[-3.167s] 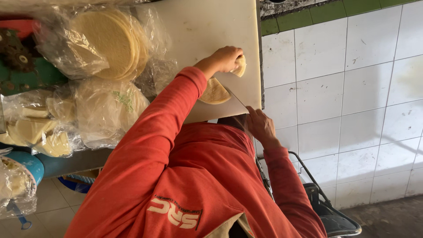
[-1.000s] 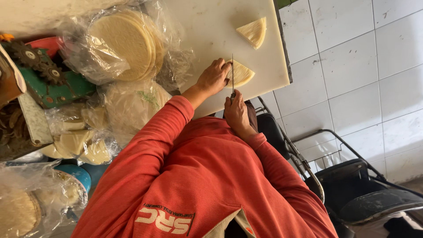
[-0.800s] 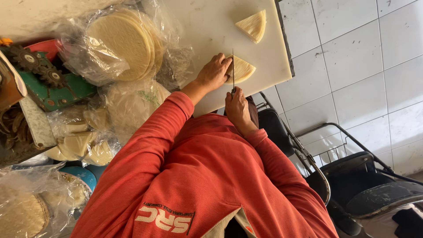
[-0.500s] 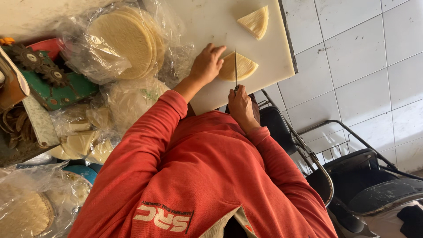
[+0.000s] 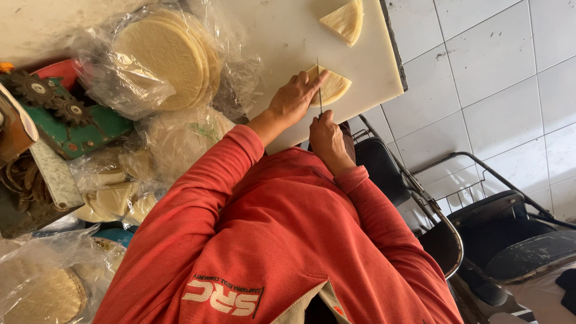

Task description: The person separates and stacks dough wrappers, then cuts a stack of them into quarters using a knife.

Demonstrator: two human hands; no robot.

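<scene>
A red sweater (image 5: pixel 270 240) fills the lower centre of the frame, hiding the person's body. Above it, a white board (image 5: pixel 288 36) runs off the top edge. At upper left, a tortilla stack (image 5: pixel 168 57) sits blurred under a clear bag. On the board's lower right, the left hand (image 5: pixel 294 99) presses flat on a half tortilla (image 5: pixel 335 87); the right hand (image 5: pixel 327 135) grips a knife (image 5: pixel 319 90), handle hidden, blade upright on it. A wedge (image 5: pixel 345 21) lies top centre, partly cropped.
</scene>
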